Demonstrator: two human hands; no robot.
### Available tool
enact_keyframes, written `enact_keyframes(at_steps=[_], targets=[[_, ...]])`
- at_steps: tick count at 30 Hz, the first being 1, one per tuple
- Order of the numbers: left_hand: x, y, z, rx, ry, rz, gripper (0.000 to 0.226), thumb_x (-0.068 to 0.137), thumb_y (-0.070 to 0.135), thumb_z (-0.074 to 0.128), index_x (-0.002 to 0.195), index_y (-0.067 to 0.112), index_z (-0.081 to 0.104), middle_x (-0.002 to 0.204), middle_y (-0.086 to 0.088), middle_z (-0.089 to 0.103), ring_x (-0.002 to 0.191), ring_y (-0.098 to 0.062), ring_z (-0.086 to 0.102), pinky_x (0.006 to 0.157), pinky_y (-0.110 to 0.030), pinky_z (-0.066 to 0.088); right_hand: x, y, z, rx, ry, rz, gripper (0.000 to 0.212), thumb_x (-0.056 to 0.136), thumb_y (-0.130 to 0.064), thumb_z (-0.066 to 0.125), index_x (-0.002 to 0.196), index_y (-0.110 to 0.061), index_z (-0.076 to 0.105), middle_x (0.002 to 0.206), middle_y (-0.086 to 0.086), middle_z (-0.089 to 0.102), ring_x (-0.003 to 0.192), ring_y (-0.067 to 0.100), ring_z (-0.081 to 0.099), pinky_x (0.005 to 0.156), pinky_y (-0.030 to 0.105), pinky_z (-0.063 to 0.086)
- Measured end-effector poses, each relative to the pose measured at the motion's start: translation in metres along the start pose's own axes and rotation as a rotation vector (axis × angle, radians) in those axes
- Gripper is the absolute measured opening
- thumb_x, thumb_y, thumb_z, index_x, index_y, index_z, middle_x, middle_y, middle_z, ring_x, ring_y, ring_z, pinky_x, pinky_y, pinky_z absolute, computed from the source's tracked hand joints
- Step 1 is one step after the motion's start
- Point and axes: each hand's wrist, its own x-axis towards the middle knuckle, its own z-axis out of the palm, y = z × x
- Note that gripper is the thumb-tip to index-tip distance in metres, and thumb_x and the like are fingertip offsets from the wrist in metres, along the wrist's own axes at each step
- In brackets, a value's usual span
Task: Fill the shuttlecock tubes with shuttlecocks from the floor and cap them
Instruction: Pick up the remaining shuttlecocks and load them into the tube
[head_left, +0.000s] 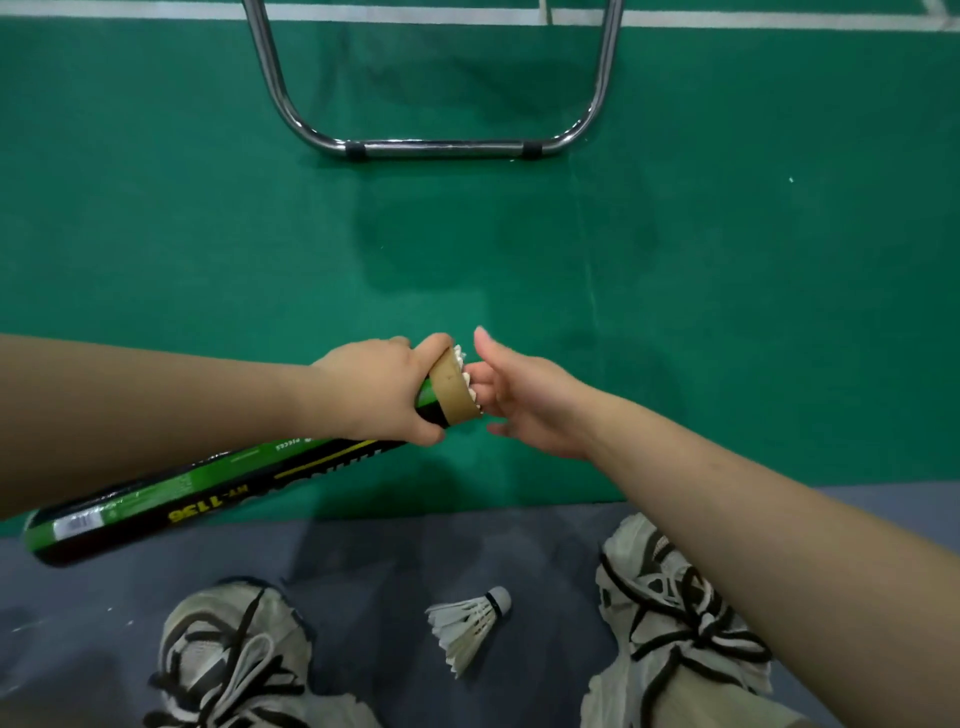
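Between the shoes (234, 654) at six o'clock one shuttlecock (470, 626) lies unpicked on the floor (363, 571), while the left hand (379, 395) grips the uncapped tube (208, 488), slanting toward eight o'clock, and the right hand (524, 400), fingers relaxed, presses feather tips (464, 364) into its mouth.

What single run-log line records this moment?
left hand: holds tube; right hand: presses shuttlecock at tube mouth; spare shuttlecock: on floor between shoes

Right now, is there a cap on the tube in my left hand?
No, the tube ends in an open cardboard mouth with white shuttlecock feathers sticking out against the right hand.
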Motion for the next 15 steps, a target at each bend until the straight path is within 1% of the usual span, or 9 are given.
enact_keyframes(at_steps=[1,2,4,7,9,10,12,13,15], targets=[[-0.003,-0.001,0.001,0.011,0.008,0.014,0.077,0.068,0.058,0.065,0.128,0.027,0.027,0.090,-0.003,0.050,0.082,-0.028,0.057,0.067,-0.033,0.048,0.001,0.000,0.000,-0.014,-0.101,0.017,0.060,0.091,-0.064,0.023,0.110,-0.022,0.061,0.097,-0.001,0.054,0.098,0.009,0.046,0.093,0.039,0.026],[-0.007,-0.001,0.003,0.019,0.017,0.031,0.077,0.068,0.057,0.065,0.128,0.029,0.027,0.090,-0.002,0.048,0.086,-0.028,0.057,0.069,-0.033,0.048,0.000,0.000,0.001,-0.041,-0.176,0.022,0.055,0.090,-0.063,0.025,0.111,-0.026,0.059,0.099,-0.005,0.057,0.098,0.008,0.047,0.092,0.039,0.026],[-0.015,-0.002,0.007,0.024,0.026,0.064,0.076,0.067,0.056,0.066,0.128,0.032,0.029,0.090,-0.001,0.046,0.091,-0.028,0.057,0.071,-0.034,0.047,-0.003,0.000,0.007,-0.059,-0.278,0.043,0.034,0.085,-0.057,0.041,0.104,-0.032,0.056,0.097,-0.012,0.060,0.091,0.004,0.049,0.087,0.036,0.026],[-0.030,-0.007,0.015,0.049,0.002,0.095,0.075,0.067,0.056,0.065,0.129,0.031,0.031,0.097,-0.004,0.052,0.094,-0.028,0.056,0.072,-0.034,0.048,-0.003,0.006,0.022,-0.113,-0.385,0.075,0.028,0.084,-0.045,0.048,0.110,-0.033,0.050,0.099,-0.016,0.059,0.093,0.001,0.050,0.087,0.032,0.028],[-0.040,-0.010,0.021,0.047,-0.012,0.105,0.074,0.068,0.056,0.064,0.128,0.030,0.031,0.099,-0.004,0.053,0.093,-0.028,0.057,0.072,-0.034,0.048,0.000,0.011,0.035,-0.127,-0.414,0.109,0.025,0.084,-0.042,0.049,0.107,-0.034,0.051,0.100,-0.018,0.060,0.098,0.001,0.050,0.093,0.032,0.029],[-0.045,-0.010,0.023,0.041,-0.017,0.107,0.073,0.069,0.056,0.063,0.128,0.029,0.031,0.099,-0.004,0.054,0.093,-0.028,0.057,0.071,-0.034,0.047,0.004,0.015,0.041,-0.115,-0.420,0.126,0.027,0.081,-0.042,0.051,0.106,-0.034,0.052,0.101,-0.018,0.061,0.102,0.003,0.051,0.100,0.033,0.029],[-0.054,-0.012,0.027,0.015,-0.033,0.104,0.071,0.069,0.056,0.063,0.126,0.027,0.031,0.099,-0.004,0.054,0.093,-0.027,0.058,0.070,-0.033,0.046,0.006,0.018,0.051,-0.095,-0.434,0.125,0.030,0.077,-0.042,0.055,0.106,-0.034,0.053,0.104,-0.015,0.062,0.109,0.008,0.052,0.111,0.039,0.027],[-0.057,-0.012,0.030,-0.002,-0.042,0.099,0.071,0.069,0.056,0.063,0.126,0.027,0.032,0.099,-0.004,0.054,0.092,-0.027,0.058,0.070,-0.033,0.046,0.007,0.019,0.057,-0.087,-0.438,0.122,0.028,0.079,-0.040,0.057,0.106,-0.034,0.053,0.104,-0.012,0.062,0.107,0.008,0.053,0.111,0.038,0.029],[-0.063,-0.017,0.033,-0.039,-0.051,0.077,0.072,0.069,0.055,0.063,0.126,0.028,0.031,0.100,-0.003,0.054,0.093,-0.026,0.058,0.072,-0.034,0.047,0.008,0.020,0.069,-0.098,-0.383,0.066,0.019,0.087,-0.035,0.056,0.105,-0.029,0.054,0.105,-0.006,0.062,0.100,0.009,0.057,0.102,0.032,0.038]])
